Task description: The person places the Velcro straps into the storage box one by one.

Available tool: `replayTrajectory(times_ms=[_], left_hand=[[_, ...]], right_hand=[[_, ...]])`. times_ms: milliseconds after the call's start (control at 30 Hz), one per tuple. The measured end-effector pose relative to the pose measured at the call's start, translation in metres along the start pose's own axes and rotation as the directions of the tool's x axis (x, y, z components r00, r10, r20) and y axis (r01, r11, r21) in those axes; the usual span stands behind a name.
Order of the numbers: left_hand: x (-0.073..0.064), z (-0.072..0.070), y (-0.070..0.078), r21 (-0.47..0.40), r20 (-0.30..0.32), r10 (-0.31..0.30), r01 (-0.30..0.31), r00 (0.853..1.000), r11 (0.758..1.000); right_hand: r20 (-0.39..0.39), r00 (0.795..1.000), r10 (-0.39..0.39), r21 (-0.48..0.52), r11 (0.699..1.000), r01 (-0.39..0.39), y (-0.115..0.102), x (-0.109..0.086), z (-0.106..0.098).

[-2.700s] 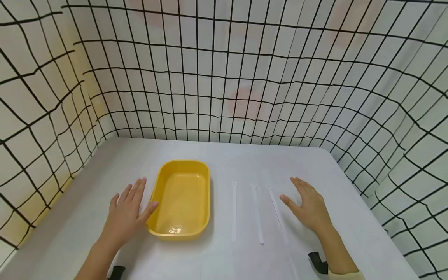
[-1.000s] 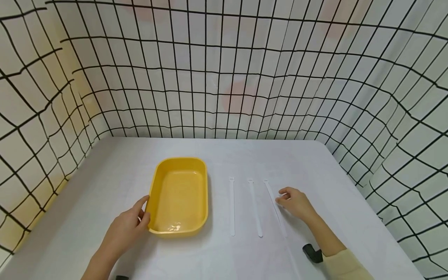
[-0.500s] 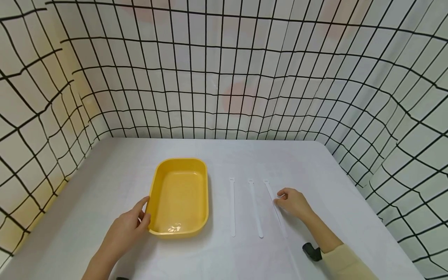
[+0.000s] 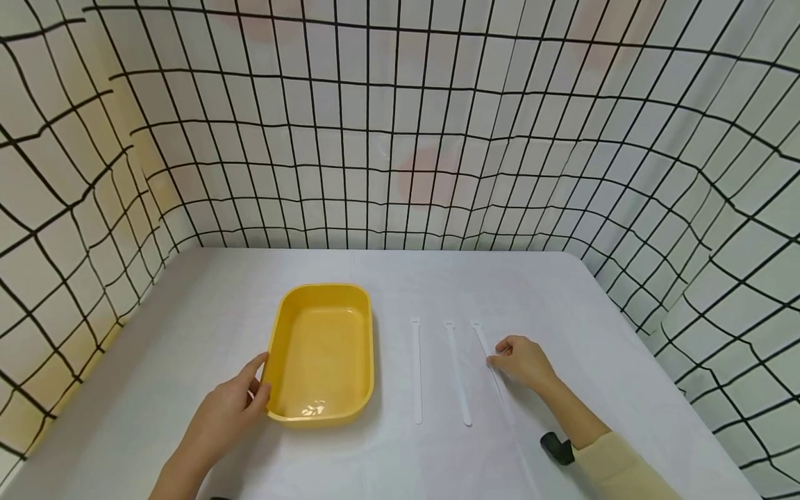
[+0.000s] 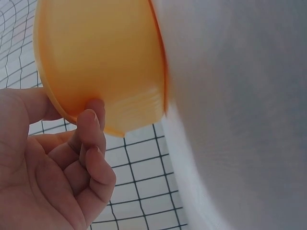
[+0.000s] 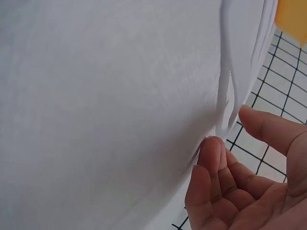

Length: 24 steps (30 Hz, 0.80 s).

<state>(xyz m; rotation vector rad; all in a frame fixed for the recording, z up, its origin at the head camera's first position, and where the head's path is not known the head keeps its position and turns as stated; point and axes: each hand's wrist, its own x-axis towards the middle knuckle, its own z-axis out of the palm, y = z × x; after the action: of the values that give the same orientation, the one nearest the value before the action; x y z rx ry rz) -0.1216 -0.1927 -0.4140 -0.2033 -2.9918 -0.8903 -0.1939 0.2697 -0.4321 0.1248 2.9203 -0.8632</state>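
Observation:
A yellow plastic tray (image 4: 320,417) stands left of centre on the white table. At its left rim is my left hand (image 4: 226,410), curled, thumb and fingers on the edge; the left wrist view shows a fingertip (image 5: 96,108) against the tray wall. Three flat white cable ties with slotted heads lie right of the tray: a left one (image 4: 417,375), a middle one (image 4: 459,382) and a slanted right one (image 4: 498,389). My right hand (image 4: 526,362) is at the right cable tie, fingers bent. A gap shows between thumb (image 6: 254,120) and forefinger, beside the tie.
A white cloth-like surface (image 4: 300,465) covers the table. Black netting (image 4: 381,146) over pale walls encloses the back and both sides. A black wrist device (image 4: 555,448) sits on the right wrist beside the beige sleeve (image 4: 619,465).
From spread above the table, my left hand has lowered onto the tray's rim and my right hand has moved in to the right cable tie. During the last second the right fingertips shifted slightly left.

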Motion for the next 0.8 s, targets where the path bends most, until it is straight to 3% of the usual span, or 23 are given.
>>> replayTrajectory(times_ms=[800], left_hand=[[-0.0015, -0.0003, 0.0006, -0.011, -0.032, 0.018, -0.018, 0.999, 1.0]], right_hand=[[0.025, 0.999, 0.036, -0.019, 0.999, -0.036, -0.0016, 0.0018, 0.0034]])
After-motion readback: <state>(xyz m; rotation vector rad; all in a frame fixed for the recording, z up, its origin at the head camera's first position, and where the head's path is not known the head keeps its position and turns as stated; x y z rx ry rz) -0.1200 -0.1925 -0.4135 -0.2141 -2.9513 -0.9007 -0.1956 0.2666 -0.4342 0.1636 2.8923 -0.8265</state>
